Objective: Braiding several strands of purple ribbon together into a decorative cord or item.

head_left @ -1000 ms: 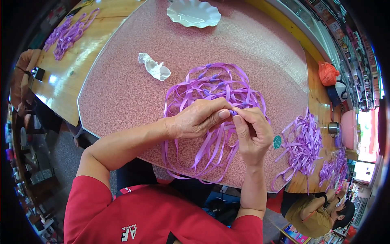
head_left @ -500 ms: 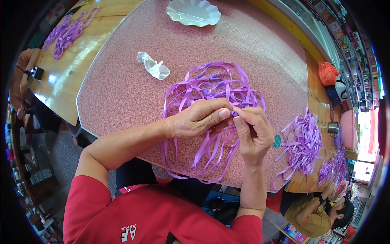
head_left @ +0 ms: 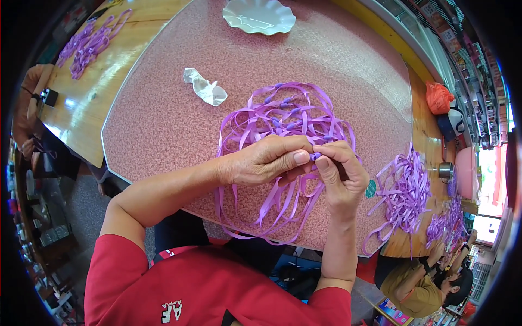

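Note:
My left hand [head_left: 272, 158] is closed, its thumb and forefinger pinching a small purple plastic piece [head_left: 315, 156] on a ribbon lanyard. From the other side my right hand [head_left: 345, 176] grips the same piece between bent forefinger and thumb. Its exact shape is mostly hidden by my fingertips. Below and beyond both hands spreads a loose heap of purple ribbon lanyards [head_left: 252, 130], several with darker purple fittings along the far side. Some loops droop over the table's near edge.
On the pink speckled table [head_left: 157, 130] lie a crumpled white tissue [head_left: 205, 88] and a scalloped white dish [head_left: 259, 17]. More lanyards are piled at right [head_left: 405, 187] and far left [head_left: 92, 43]. An orange bag [head_left: 438, 98] and metal cup [head_left: 446, 170] stand right; co-workers sit at both sides.
My right thumb and forefinger have parted slightly and shifted, so more of the purple piece shows. My left hand has barely moved. The co-worker at lower right has raised a hand.

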`<state>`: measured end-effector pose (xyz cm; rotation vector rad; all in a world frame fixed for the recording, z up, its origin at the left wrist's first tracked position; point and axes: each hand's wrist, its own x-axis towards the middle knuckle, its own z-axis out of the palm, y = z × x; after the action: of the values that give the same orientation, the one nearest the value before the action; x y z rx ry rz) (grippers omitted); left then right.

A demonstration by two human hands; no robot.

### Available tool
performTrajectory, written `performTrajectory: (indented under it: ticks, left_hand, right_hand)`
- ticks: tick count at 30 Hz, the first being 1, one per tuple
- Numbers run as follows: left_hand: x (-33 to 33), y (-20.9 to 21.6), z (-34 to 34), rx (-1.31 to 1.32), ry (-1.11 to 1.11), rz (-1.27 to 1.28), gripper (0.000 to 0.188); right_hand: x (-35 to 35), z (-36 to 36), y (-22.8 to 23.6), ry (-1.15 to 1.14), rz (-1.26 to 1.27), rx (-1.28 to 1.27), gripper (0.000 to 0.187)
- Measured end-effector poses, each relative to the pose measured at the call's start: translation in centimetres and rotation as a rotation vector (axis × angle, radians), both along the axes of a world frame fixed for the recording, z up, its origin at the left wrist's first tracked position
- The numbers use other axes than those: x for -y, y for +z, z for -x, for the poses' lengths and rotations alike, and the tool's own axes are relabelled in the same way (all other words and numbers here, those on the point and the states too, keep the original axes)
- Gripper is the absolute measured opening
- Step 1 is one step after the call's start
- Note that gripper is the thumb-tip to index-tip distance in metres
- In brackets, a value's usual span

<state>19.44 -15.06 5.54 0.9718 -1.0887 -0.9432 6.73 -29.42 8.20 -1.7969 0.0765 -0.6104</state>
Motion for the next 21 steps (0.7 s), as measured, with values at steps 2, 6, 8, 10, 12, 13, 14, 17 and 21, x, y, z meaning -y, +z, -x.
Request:
performTrajectory:
  ticks: [2,6,8,10,12,13,14,17,21]
  left_hand:
    - [0.0,0.0,0.0,0.007,-0.003,0.004,0.032]
    - [0.1,0.0,0.0,0.066,0.017,-0.012,0.033]
    - [0.2,-0.1,0.0,0.08,0.03,-0.004,0.033]
    - [0.2,-0.1,0.0,0.119,0.054,-0.031,0.032]
    - [0.3,-0.3,-0.1,0.168,0.097,-0.024,0.032]
    - [0.3,-0.4,-0.1,0.217,0.139,-0.018,0.032]
    - [0.4,-0.4,-0.1,0.217,0.14,-0.018,0.032]
    - [0.6,-0.6,0.0,0.273,0.199,-0.011,0.03]
    - [0.7,-1.0,0.1,0.391,0.305,0.077,0.028]
  right_hand:
    - [0.2,0.0,0.1,0.013,-0.029,0.004,0.013]
    - [0.4,-0.1,0.3,0.025,0.096,0.06,0.013]
    - [0.5,-0.1,0.3,0.013,0.181,0.085,0.012]
    - [0.4,0.0,0.5,-0.01,0.255,0.052,0.01]
    - [0.2,-0.1,0.5,-0.037,0.308,0.075,0.01]
    - [0.1,-0.2,0.4,-0.065,0.36,0.099,0.01]
    - [0.0,-0.2,0.5,-0.064,0.36,0.098,0.01]
    - [-0.2,-0.2,0.6,-0.106,0.426,0.092,0.01]
    - [-0.1,-0.2,0.5,-0.096,0.409,0.083,0.01]
